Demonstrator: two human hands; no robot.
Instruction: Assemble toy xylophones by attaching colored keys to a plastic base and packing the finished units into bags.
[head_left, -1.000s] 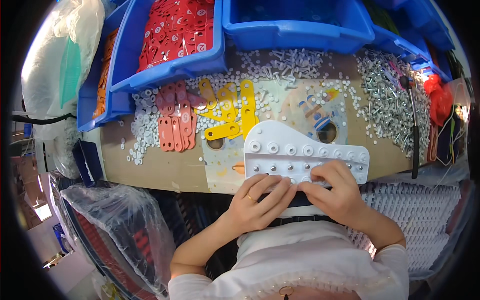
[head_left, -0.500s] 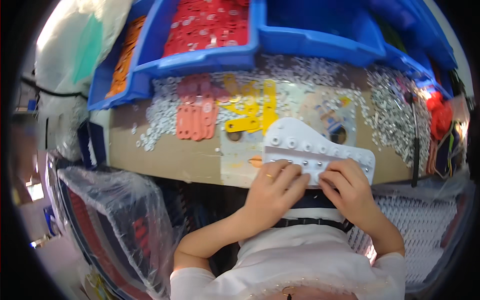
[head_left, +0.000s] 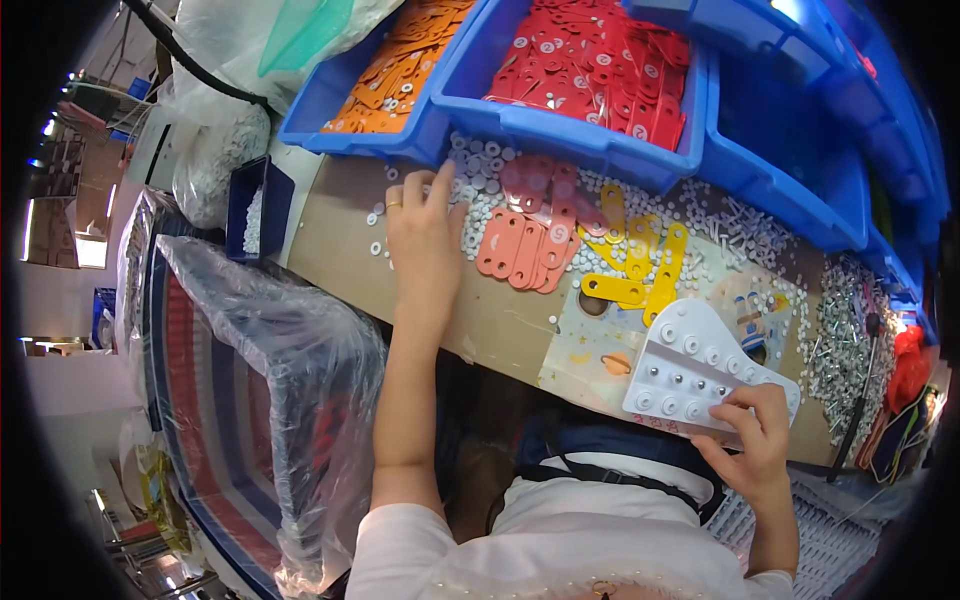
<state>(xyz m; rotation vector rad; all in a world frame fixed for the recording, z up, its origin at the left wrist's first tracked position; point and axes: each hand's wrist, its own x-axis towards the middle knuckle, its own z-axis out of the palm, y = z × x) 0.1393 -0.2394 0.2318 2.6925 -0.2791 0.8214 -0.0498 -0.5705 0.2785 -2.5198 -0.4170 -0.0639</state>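
Observation:
My left hand [head_left: 425,235] reaches over the small white plastic rings [head_left: 477,165] beside the blue bins. Its fingers are stretched and apart, and I make out nothing held. My right hand [head_left: 755,440] rests at the near edge of a white board [head_left: 665,345], its fingers bent over the lower row and the thumb apart from them. White rings sit along the board's far and near rows. Between them runs a row of shiny metal studs [head_left: 678,379]. Part of the board's right end is hidden by my right hand.
Salmon strips [head_left: 520,250] and yellow strips [head_left: 615,290] lie mid-table. Blue bins [head_left: 570,135] hold red strips [head_left: 600,70] and orange strips [head_left: 405,65]. Metal rivets [head_left: 845,330] are heaped at the right. A dark blue box [head_left: 240,225] stands left, near a plastic-covered striped bag [head_left: 215,380].
My left hand has left the white board and moved far left to the ring pile. My right hand stays at the board. The view has turned toward the left.

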